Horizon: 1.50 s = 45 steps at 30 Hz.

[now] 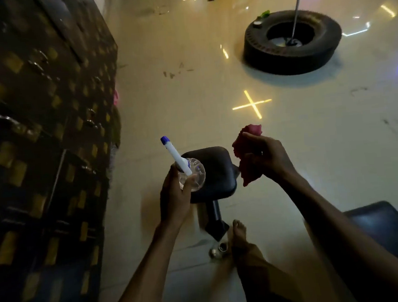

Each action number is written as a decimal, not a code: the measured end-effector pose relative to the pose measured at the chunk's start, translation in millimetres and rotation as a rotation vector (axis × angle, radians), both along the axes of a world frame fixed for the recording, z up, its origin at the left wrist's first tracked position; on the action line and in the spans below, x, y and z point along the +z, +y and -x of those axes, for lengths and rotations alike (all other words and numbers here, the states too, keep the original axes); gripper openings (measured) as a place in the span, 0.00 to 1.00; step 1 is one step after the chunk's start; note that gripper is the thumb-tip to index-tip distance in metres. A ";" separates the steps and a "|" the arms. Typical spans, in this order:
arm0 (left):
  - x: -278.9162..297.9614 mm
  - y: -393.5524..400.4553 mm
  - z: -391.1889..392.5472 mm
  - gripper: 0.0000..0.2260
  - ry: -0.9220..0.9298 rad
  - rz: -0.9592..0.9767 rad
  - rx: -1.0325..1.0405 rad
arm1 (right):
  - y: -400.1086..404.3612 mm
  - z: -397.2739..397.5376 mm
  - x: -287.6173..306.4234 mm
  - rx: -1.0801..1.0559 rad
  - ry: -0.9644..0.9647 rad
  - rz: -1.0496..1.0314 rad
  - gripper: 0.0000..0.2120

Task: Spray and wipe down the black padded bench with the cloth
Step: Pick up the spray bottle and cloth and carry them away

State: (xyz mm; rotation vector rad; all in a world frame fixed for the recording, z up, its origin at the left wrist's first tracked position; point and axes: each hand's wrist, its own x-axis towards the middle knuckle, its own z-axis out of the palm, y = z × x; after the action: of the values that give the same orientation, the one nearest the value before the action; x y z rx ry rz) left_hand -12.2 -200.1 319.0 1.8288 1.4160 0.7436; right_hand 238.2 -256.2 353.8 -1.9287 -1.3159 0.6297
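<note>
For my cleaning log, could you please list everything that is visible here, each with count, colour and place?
spray bottle: one, clear with white and blue nozzle, in the left hand, above the small pad
cloth: one, red-pink, bunched in the right hand
padded bench seat: one small black pad on a black post, centre
second black pad: one, lower right
tyre: one, black, on the floor, upper right
metal pole: one, grey, standing inside the tyre
lockers: one dark bank with yellow patches, left
floor: pale, glossy, with light reflections
left hand: grip closed on the bottle
right hand: grip closed on the cloth
bare foot: one, beside the post base
</note>
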 end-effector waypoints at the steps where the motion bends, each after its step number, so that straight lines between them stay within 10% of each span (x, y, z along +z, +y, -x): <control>1: -10.2 16.6 -2.2 0.18 0.010 0.018 0.017 | 21.5 -2.7 -15.4 0.011 0.018 0.000 0.28; 15: -231.0 177.0 -44.1 0.23 0.057 0.357 0.178 | 229.4 -18.1 -247.0 0.063 0.082 0.361 0.26; 26: -352.9 223.3 -51.2 0.23 0.145 0.361 0.022 | 243.2 -34.5 -392.3 0.165 0.051 0.657 0.27; 45: -358.3 234.2 -51.8 0.30 0.274 0.460 -0.124 | 230.4 -6.7 -380.1 0.142 -0.278 0.710 0.17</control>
State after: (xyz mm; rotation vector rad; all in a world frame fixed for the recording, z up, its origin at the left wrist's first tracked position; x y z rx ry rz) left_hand 39.6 34.1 -39.3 1.6701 1.4778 0.0872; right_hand 244.9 -25.9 -26.3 -2.5743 -1.5440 1.0316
